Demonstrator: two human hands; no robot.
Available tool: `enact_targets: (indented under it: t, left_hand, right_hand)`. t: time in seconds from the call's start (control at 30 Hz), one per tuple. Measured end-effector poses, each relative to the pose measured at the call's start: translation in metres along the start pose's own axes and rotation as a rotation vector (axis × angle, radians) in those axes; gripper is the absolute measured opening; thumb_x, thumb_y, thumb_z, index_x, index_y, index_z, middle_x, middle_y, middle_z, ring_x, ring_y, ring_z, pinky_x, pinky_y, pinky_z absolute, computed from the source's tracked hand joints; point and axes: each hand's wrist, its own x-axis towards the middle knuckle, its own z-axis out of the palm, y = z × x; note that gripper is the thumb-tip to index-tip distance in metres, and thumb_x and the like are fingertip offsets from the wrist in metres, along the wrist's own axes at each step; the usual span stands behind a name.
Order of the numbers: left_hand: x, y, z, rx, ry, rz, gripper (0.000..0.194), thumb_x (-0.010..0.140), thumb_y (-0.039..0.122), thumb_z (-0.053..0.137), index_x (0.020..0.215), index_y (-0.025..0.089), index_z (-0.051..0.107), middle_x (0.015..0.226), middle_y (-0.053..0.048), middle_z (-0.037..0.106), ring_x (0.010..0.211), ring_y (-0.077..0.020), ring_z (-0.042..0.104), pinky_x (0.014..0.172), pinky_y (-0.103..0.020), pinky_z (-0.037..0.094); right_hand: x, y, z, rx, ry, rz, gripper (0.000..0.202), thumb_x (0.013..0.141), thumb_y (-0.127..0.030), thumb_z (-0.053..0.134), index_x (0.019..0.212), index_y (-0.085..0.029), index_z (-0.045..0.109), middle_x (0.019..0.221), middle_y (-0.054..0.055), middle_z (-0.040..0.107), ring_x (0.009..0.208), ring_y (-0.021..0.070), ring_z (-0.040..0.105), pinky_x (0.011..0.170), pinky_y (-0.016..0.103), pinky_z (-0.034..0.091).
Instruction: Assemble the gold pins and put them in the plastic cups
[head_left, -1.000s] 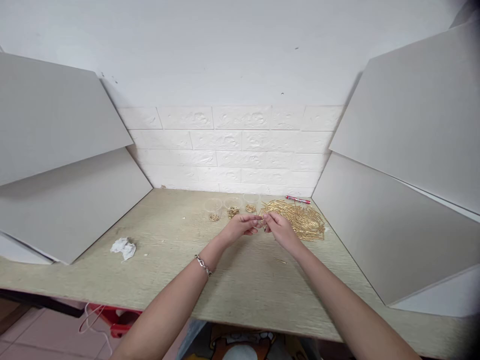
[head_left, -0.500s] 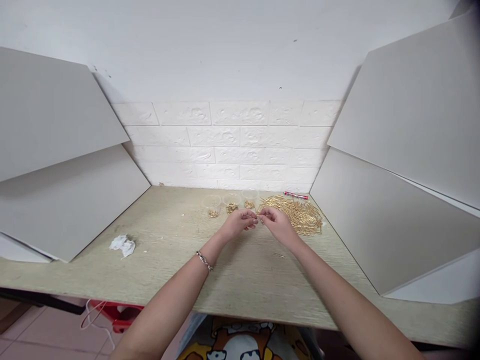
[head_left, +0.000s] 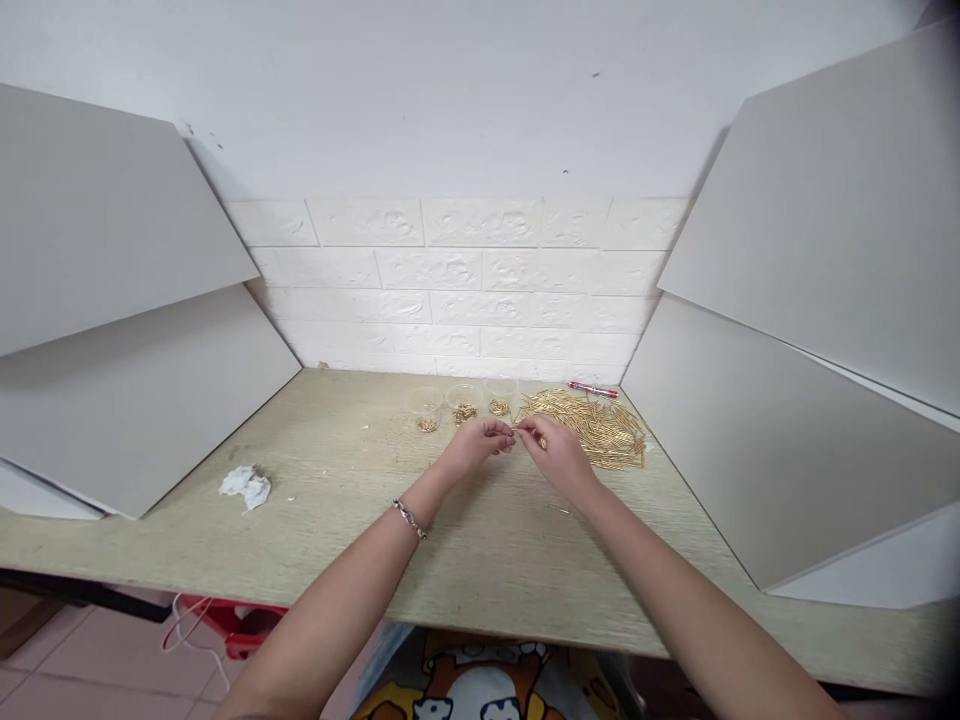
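Observation:
My left hand [head_left: 480, 447] and my right hand [head_left: 553, 450] meet fingertip to fingertip above the table. Both are pinched closed on something small between them, too tiny to make out. Right beside my right hand spreads a heap of thin gold-coloured sticks [head_left: 611, 435]. Behind my left hand stand clear round containers with small gold pieces: one at the left [head_left: 427, 425], one in the middle [head_left: 464, 413] and one at the right [head_left: 499, 407]. A tiny loose piece [head_left: 562, 510] lies nearer me, below my right hand.
A red pen [head_left: 593, 389] lies behind the heap by the wall. Crumpled white tissue [head_left: 246, 487] is on the left of the table [head_left: 315, 560]. Grey panels lean at the left [head_left: 150, 400] and right [head_left: 780, 440]. A red stool [head_left: 244, 625] shows below.
The fingertips of my right hand have drawn slightly closer to those of my left hand. Otherwise the hands have hardly moved, and the view has shifted a little.

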Motion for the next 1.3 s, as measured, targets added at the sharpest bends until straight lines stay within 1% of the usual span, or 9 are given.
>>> enact_targets:
  t: [0.13,0.2,0.37,0.5,0.6,0.83,1.0,1.13,1.3]
  left_hand:
    - [0.0009,-0.0010,-0.0005,0.010,-0.005,0.005,0.018,0.067,0.028,0.058,0.077,0.013,0.062,0.066,-0.002,0.061,0.063,-0.0109,0.056,0.058,-0.022,0.042]
    - [0.0016,-0.0014,-0.0007,-0.001,-0.007,0.007,0.019,0.067,0.029,0.059,0.077,0.013,0.062,0.066,-0.002,0.061,0.063,-0.0109,0.056,0.058,-0.022,0.042]
    - [0.0021,-0.0024,-0.0001,0.008,0.010,0.000,0.019,0.066,0.029,0.058,0.075,0.012,0.061,0.068,-0.003,0.062,0.063,-0.0110,0.056,0.057,-0.022,0.042]
    - [0.0014,-0.0026,0.0005,0.031,0.019,0.024,0.018,0.066,0.029,0.057,0.073,0.012,0.061,0.069,-0.003,0.062,0.063,-0.0109,0.057,0.058,-0.021,0.043]
    - [0.0013,-0.0025,0.0007,0.052,0.021,0.034,0.018,0.066,0.029,0.057,0.073,0.012,0.061,0.068,-0.003,0.062,0.063,-0.0110,0.057,0.059,-0.022,0.044]
    - [0.0001,-0.0008,0.0016,0.084,0.031,0.034,0.018,0.067,0.029,0.056,0.075,0.013,0.062,0.066,-0.002,0.063,0.063,-0.0118,0.059,0.059,-0.022,0.045]
    - [-0.0002,0.0001,0.0015,0.084,0.039,0.019,0.015,0.068,0.027,0.055,0.071,0.013,0.061,0.069,-0.003,0.063,0.062,-0.0114,0.060,0.058,-0.021,0.045]
    - [0.0003,-0.0013,0.0017,0.095,0.035,0.033,0.016,0.068,0.028,0.055,0.071,0.013,0.060,0.067,-0.002,0.062,0.062,-0.0119,0.060,0.057,-0.021,0.044]
    - [-0.0001,-0.0012,0.0019,0.132,0.030,0.045,0.017,0.069,0.028,0.054,0.073,0.013,0.061,0.066,-0.002,0.063,0.063,-0.0121,0.060,0.059,-0.021,0.043]
  right_hand:
    - [-0.0009,-0.0011,0.0011,-0.030,-0.019,0.019,0.015,0.081,-0.026,0.045,0.078,-0.020,0.059,0.077,0.002,0.063,0.069,0.0145,0.055,0.063,0.026,0.039]
    - [-0.0013,-0.0013,0.0011,-0.042,-0.009,0.018,0.015,0.081,-0.026,0.046,0.078,-0.020,0.060,0.076,0.002,0.063,0.068,0.0145,0.055,0.063,0.027,0.038]
    - [-0.0008,-0.0011,-0.0005,-0.027,0.040,0.023,0.016,0.081,-0.025,0.045,0.078,-0.020,0.060,0.078,0.002,0.063,0.069,0.0138,0.054,0.064,0.026,0.039]
    - [-0.0002,-0.0005,-0.0005,-0.038,0.030,0.037,0.016,0.081,-0.025,0.045,0.078,-0.019,0.060,0.077,0.002,0.063,0.066,0.0132,0.054,0.064,0.026,0.039]
    - [-0.0004,0.0003,0.0003,-0.055,0.026,0.038,0.017,0.081,-0.025,0.044,0.078,-0.020,0.059,0.078,0.002,0.063,0.067,0.0138,0.054,0.064,0.026,0.038]
    - [-0.0023,-0.0003,0.0004,-0.176,-0.004,-0.057,0.018,0.083,-0.025,0.043,0.079,-0.020,0.059,0.076,0.004,0.063,0.071,0.0164,0.055,0.068,0.029,0.037]
    - [-0.0023,-0.0010,-0.0007,-0.149,0.049,-0.037,0.017,0.083,-0.026,0.043,0.080,-0.019,0.059,0.080,0.004,0.063,0.074,0.0162,0.055,0.068,0.028,0.037]
    - [-0.0023,-0.0020,-0.0009,-0.134,0.039,-0.022,0.016,0.083,-0.025,0.044,0.080,-0.019,0.059,0.080,0.003,0.063,0.075,0.0161,0.056,0.068,0.028,0.037]
    - [-0.0027,-0.0021,-0.0005,-0.160,0.024,-0.026,0.016,0.082,-0.024,0.044,0.080,-0.019,0.059,0.076,0.002,0.063,0.071,0.0157,0.055,0.067,0.028,0.036]
